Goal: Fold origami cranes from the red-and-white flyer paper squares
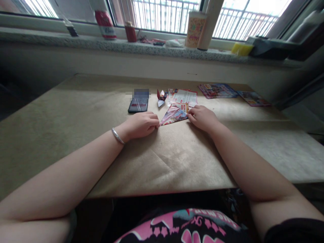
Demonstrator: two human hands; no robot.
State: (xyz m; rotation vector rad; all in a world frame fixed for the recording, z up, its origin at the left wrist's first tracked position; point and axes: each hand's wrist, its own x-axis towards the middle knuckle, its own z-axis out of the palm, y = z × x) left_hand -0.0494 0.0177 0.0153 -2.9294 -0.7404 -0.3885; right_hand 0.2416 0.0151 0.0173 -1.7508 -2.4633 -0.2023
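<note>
At the frame's center: a partly folded paper (174,115) lies on the table (162,165) between two bare hands, its long near edge running from a sharp left corner up to the right.
Left hand (144,124): fingers curled, tips gathered on the sharp corner in what looks like a pinch; the thumb is largely hidden. A bracelet (117,135) circles the wrist.
Right hand (201,117): thumb and fingers grasp the paper's right edge; how firmly, the view cannot tell.
Corner: likely the weak point — uneven pressure there could blunt the tip or set a crooked crease.
Near edge: should one hand pull harder than the other, the paper could twist, its layers slip out of line, or a fold tear.
Sheets (182,97): just behind the paper, close enough that a forward push might drag or crumple them.
Figure (161,98): small, folded, beyond the corner — light by its look, and a stray knuckle could tip it.
Phone (138,106): just past the left hand, where a careless sweep might nudge it.
Cards (217,90): upper right of the frame, seemingly clear of trouble.
</note>
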